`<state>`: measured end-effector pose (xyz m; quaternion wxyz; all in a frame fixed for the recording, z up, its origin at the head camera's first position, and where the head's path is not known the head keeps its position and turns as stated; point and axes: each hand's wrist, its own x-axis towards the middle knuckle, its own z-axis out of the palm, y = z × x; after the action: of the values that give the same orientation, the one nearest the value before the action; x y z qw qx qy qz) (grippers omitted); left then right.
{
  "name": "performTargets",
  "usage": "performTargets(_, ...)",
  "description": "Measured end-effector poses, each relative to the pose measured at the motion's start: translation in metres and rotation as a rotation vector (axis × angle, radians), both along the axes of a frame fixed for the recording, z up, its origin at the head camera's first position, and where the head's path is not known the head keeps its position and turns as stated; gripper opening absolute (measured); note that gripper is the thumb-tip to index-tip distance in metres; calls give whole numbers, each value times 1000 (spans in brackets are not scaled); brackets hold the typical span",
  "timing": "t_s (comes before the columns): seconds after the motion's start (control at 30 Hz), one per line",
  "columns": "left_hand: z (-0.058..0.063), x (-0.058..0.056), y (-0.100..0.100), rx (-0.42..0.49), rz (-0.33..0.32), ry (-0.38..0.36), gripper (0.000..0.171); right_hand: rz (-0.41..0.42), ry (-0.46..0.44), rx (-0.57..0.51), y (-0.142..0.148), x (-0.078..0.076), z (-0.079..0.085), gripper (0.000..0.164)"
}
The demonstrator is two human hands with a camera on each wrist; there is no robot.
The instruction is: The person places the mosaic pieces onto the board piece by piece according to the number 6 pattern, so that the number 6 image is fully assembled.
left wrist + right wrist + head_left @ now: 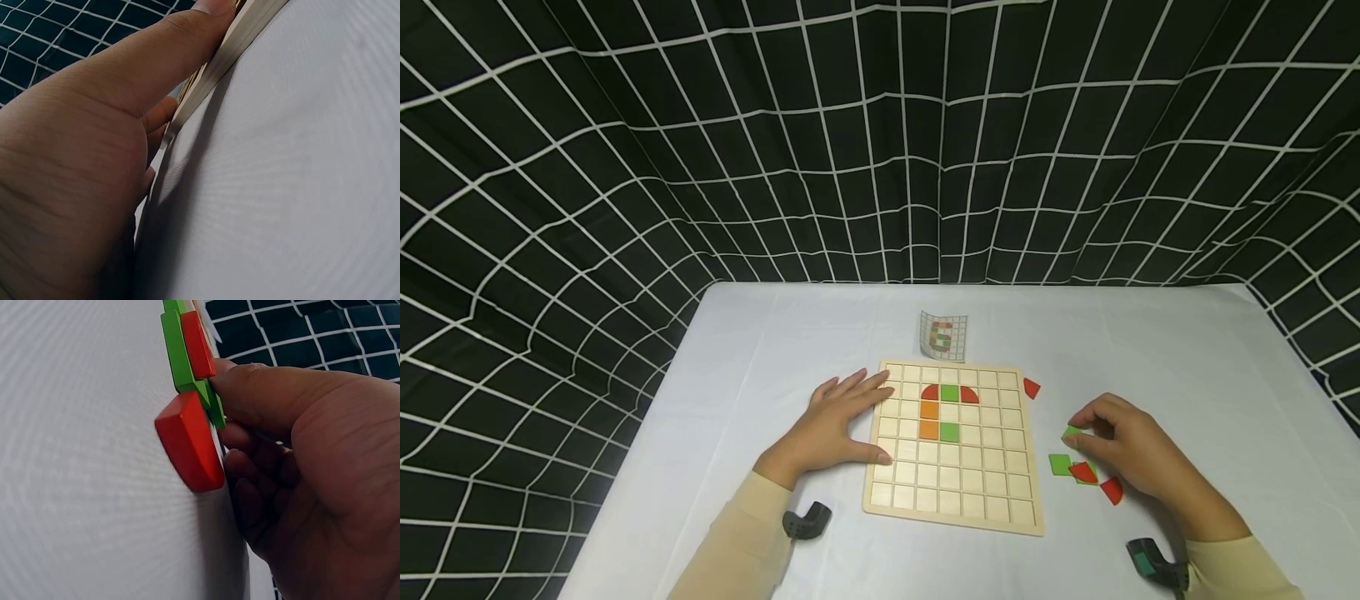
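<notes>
A pale wooden grid board (955,500) lies on the table, with two red quarter-round tiles, two green square tiles and two orange square tiles (929,410) set in its upper cells. My left hand (835,425) rests along the board's left side, fingers spread and thumb on the rim; the left wrist view shows the thumb (181,47) at the board's edge. Right of the board, my right hand (1131,446) pinches a green square tile (1072,432) between thumb and index finger. Close below it lie a green tile (1059,465) and a red quarter-round tile (190,444).
Another red quarter-round tile (1082,472) overlaps a green one under the right hand. One more red tile (1032,387) sits by the board's upper right corner. Behind the board stands a curled pattern card (943,337). Black grid curtains (880,133) surround the white table (760,350).
</notes>
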<state>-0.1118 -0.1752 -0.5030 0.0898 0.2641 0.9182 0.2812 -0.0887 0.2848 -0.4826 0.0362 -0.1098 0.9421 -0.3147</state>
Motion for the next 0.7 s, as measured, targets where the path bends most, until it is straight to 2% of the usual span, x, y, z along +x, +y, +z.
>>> performTargets(0.7,-1,0,0,5,0,-4,105,-24,-58,-39,-4,3,3,26)
